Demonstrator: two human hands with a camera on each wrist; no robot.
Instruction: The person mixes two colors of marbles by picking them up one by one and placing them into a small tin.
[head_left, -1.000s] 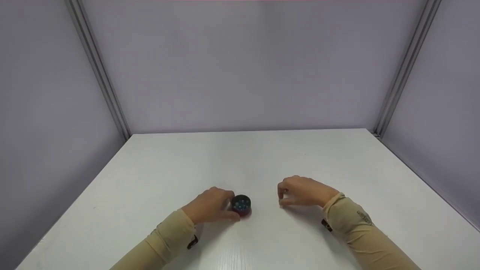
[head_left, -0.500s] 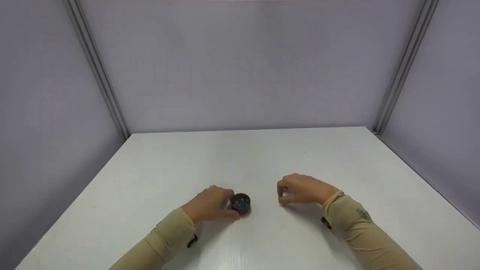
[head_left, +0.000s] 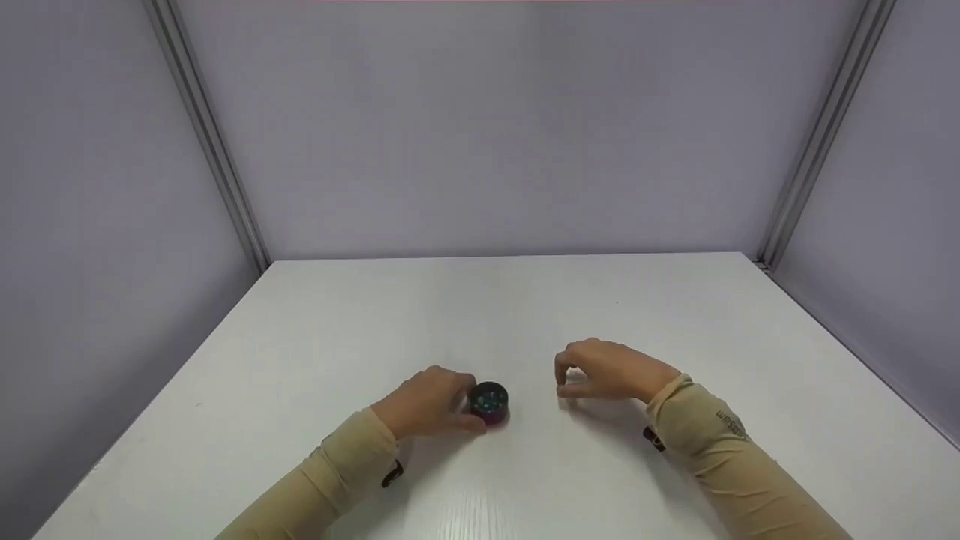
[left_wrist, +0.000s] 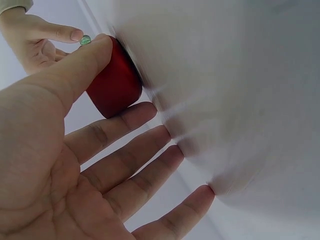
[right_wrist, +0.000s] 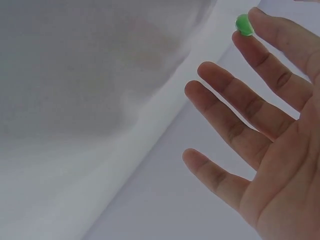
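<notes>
Item 1. Small round red metal tin [head_left: 490, 403], open-topped, with blue-green beads inside as seen from the head view. It stands on the white desk [head_left: 480, 315], near the desk's front edge and a little left of its middle. In the left wrist view its red side wall [left_wrist: 112, 82] shows, with its base on the desk.

Item 2. Left hand [head_left: 427, 403], just left of the tin and touching it. The thumb lies along the tin's near side and a finger curls against its far side; the other fingers are spread loosely with their tips on the desk. The grip is a light hold round the tin's wall, not a full fist.

Item 3. Right hand [head_left: 607, 373], right of the tin and apart from it, held low over the desk. Its grip is a pinch: thumb and forefinger tips are closed on a small round green glass bead [right_wrist: 244, 24]; the remaining three fingers are spread and relaxed. The same bead [left_wrist: 85, 40] shows in the left wrist view, beyond the tin's rim and not touching it.

Item 4. Tan long sleeves [head_left: 712, 450] on both arms, each with a dark strap at the wrist.

Item 5. Pale grey booth walls [head_left: 495, 127] with metal corner posts, behind and to either side of the desk.
</notes>
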